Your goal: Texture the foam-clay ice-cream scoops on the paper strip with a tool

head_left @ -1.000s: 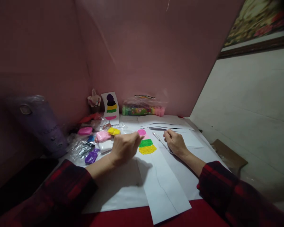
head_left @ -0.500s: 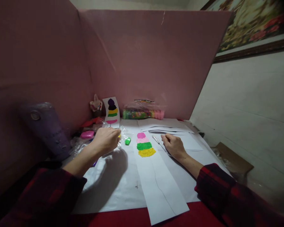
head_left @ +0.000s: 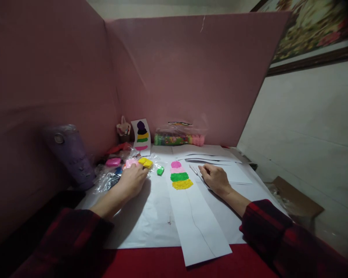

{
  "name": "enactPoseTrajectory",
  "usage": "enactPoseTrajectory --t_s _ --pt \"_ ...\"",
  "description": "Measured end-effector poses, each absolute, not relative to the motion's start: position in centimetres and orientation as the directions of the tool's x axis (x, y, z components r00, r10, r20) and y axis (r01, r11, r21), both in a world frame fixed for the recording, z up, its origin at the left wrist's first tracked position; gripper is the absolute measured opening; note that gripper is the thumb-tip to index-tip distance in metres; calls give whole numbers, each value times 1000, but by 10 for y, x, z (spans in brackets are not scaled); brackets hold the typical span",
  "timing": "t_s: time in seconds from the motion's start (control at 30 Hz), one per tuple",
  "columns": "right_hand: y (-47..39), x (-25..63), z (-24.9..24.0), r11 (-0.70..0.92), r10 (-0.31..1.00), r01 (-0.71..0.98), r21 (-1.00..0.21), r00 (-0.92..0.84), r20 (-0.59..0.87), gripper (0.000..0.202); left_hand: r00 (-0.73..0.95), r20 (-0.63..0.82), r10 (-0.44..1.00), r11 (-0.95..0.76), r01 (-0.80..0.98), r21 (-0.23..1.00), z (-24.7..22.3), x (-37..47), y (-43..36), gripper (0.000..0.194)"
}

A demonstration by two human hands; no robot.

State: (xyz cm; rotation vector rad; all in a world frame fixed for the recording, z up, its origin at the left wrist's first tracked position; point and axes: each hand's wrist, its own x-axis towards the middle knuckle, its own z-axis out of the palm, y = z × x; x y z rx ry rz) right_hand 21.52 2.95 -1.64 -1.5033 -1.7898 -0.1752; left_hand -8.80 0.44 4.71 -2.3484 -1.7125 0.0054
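Observation:
My left hand [head_left: 134,180] is low over the clay packets at the left, fingers curled and fingertips partly hidden. Just beyond them lie a yellow clay packet [head_left: 145,162] and a pale pink one [head_left: 131,163]; whether I grip either is unclear. To the right is a small green clay piece [head_left: 160,171]. My right hand [head_left: 216,179] rests closed on the paper, its grip hidden. Thin light-coloured tools [head_left: 195,170] lie beside its fingers. Between my hands, a white paper strip [head_left: 201,227] bears magenta, pink, green and yellow clay bands [head_left: 182,184] and a drawn line.
A purple tumbler [head_left: 72,154] stands at the left, near crinkled clear plastic [head_left: 104,181]. Behind are a card with coloured bands [head_left: 141,137] and a bagged clay pack [head_left: 178,139]. White sheets [head_left: 234,172] lie at the right. Pink panels [head_left: 191,77] enclose the back and left.
My left hand has moved down and back toward me, uncovering the yellow and pale pink packets. My right hand has stayed nearly in place. The view has shifted slightly.

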Motion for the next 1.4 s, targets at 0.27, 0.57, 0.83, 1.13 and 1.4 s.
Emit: enactPoseTrajectory --t_s 0.27,0.57,0.83,1.13,1.4 --pt "28 214 -17 211 717 889 -407 142 682 39 233 419 878 -164 967 -195 69 -82 -3 25" --pt "-7 195 10 416 648 832 -367 12 761 40 -163 514 842 -395 462 794 89 -66 7 20" --pt "-35 163 7 547 830 375 -748 -126 544 28 -10 293 956 -293 -30 956 39 -5 18 23" --pt "-26 164 1 368 930 96 -925 -53 364 28 144 244 959 -212 -206 955 22 -12 1 41" --pt "-31 164 4 323 944 97 -941 -103 313 24 238 240 941 -192 -211 959 15 -12 6 49"
